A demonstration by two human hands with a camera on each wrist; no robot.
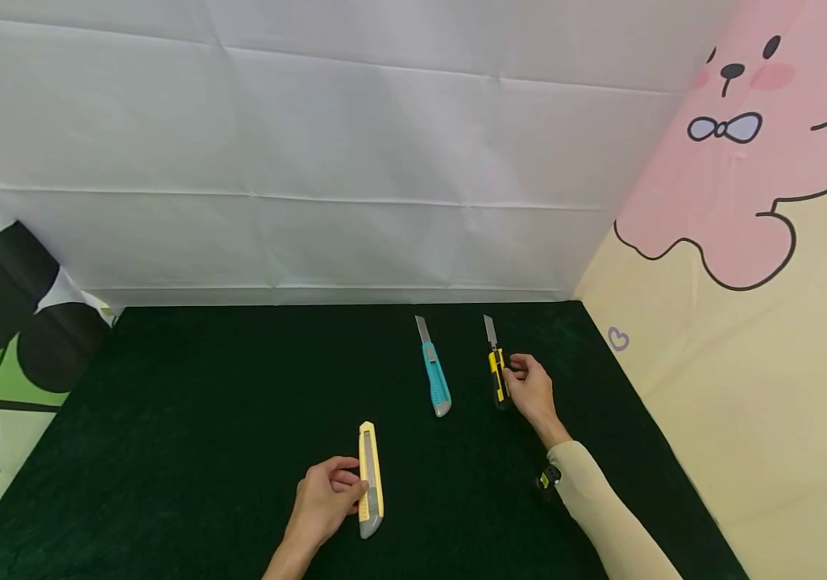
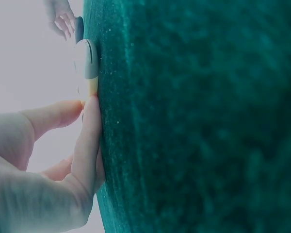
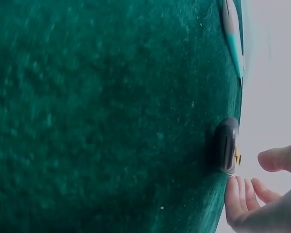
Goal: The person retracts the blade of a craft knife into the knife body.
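My left hand (image 1: 321, 501) pinches a pale yellow box cutter (image 1: 371, 475) with a grey end, at the front middle of the table. In the left wrist view, thumb and fingers meet on the cutter (image 2: 90, 63) close against the cloth. A black and yellow box cutter (image 1: 495, 362) lies farther right, blade extended and pointing away. Beside it is my right hand (image 1: 535, 396). The right wrist view has this hand's thumb and fingers spread apart, fingertips right at the edge of the black cutter (image 3: 226, 148).
Between the hands, farther back, a teal box cutter (image 1: 435, 377) lies with its blade out. Dark green cloth (image 1: 225, 403) covers the table. A white sheet (image 1: 355, 161) hangs behind, and a cream wall covering with a pink bear (image 1: 747, 177) stands on the right.
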